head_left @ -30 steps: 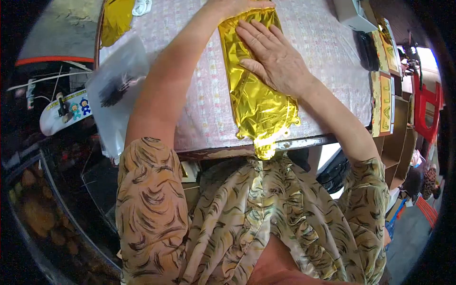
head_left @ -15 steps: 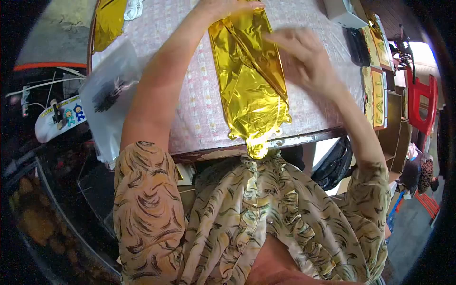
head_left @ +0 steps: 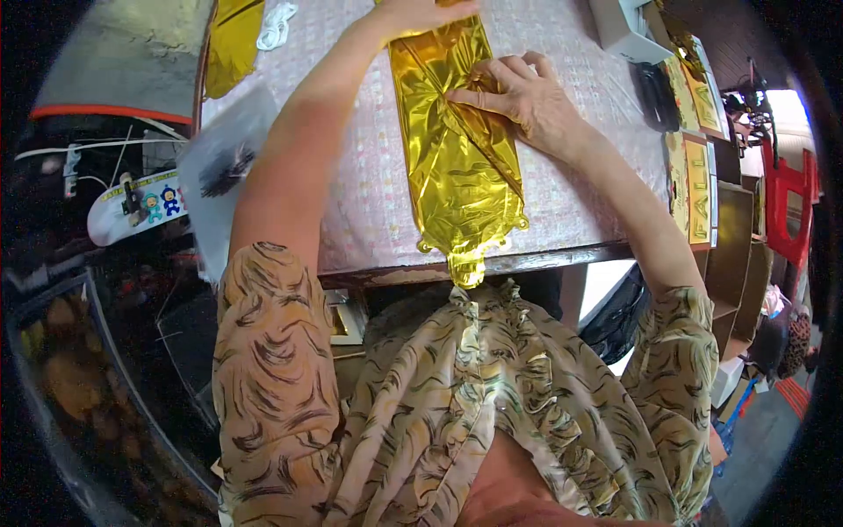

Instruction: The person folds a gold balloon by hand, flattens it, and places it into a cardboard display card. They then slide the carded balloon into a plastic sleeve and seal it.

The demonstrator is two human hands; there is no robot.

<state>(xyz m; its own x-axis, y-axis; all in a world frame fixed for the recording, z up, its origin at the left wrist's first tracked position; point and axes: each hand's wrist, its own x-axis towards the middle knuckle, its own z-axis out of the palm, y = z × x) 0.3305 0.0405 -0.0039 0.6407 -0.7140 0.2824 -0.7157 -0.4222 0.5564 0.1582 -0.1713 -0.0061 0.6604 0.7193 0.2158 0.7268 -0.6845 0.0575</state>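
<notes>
A gold foil balloon (head_left: pixel 461 180), uninflated and flattened into a long strip, lies on the cloth-covered table (head_left: pixel 364 198). Its narrow, scalloped end hangs just over the near edge, towards my shirt. My right hand (head_left: pixel 531 101) is on the upper part of the strip, thumb and curled fingers gripping the foil where creases run together. Across the far end of the foil lies my left hand (head_left: pixel 426 13), cut off by the top of the view. One stretched-out digit of it shows; the others are out of sight.
More gold foil (head_left: pixel 233 48) and a white bundle (head_left: pixel 277 26) lie at the far left. A clear plastic bag (head_left: pixel 219 180) overhangs the left edge. On the right are a white box (head_left: pixel 625 31), a black item (head_left: pixel 657 97) and yellow boxes (head_left: pixel 698 189). A red stool (head_left: pixel 788 198) stands beyond.
My right hand, blurred and to the right of the foil before, has come down onto it, and the foil now creases under its thumb. My left hand stays at the far end.
</notes>
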